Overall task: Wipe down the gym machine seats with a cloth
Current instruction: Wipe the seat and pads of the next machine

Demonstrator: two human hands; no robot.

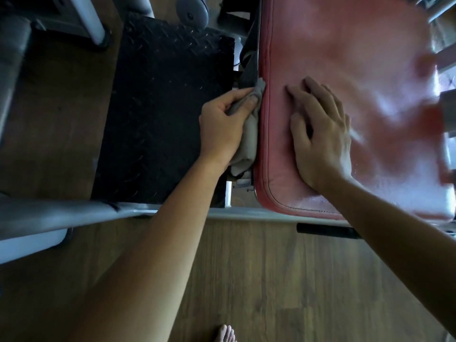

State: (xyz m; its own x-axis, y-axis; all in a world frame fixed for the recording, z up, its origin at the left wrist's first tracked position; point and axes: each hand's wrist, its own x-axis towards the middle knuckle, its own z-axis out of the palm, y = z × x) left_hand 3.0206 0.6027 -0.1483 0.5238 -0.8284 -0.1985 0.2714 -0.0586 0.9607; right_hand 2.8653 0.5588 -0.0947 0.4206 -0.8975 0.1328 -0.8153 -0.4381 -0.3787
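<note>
Crumpled cloth [248,134], left hand [222,127] — seemingly against seat [345,58]

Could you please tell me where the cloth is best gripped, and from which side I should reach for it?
I'd grip the cloth at its bunched end by the wrist of the left hand, where it shows free of the fingers. Come from the left, over the black plate: the seat backs it on the right.
</note>
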